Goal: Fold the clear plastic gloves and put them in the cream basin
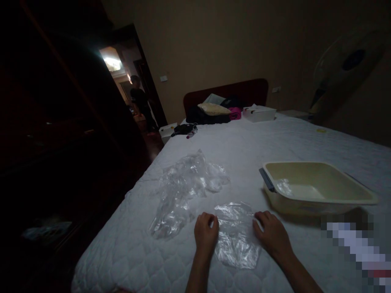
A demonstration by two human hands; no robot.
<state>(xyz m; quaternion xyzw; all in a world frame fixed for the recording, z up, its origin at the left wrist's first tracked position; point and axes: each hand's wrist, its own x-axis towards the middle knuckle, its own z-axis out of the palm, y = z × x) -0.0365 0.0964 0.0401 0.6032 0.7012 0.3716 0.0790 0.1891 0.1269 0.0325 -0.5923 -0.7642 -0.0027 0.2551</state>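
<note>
A small clear plastic bag point(236, 238) lies flat on the white quilted bed point(128, 244) in front of me. My left hand point(205, 232) pinches its left edge with curled fingers. My right hand point(271, 235) grips its right edge, fingers bent on the plastic. A heap of more crumpled clear plastic bags point(183, 189) lies just to the left and behind. A cream rectangular tub point(317, 191) with a dark handle stands to the right of my hands; a bit of clear plastic rests inside it.
At the head of the bed lie a pillow point(214, 108), dark and pink clothes point(235, 113) and a white box point(259, 114). A person point(141, 101) stands in the lit doorway at left. A fan point(345, 69) stands at right. The bed's left edge drops into darkness.
</note>
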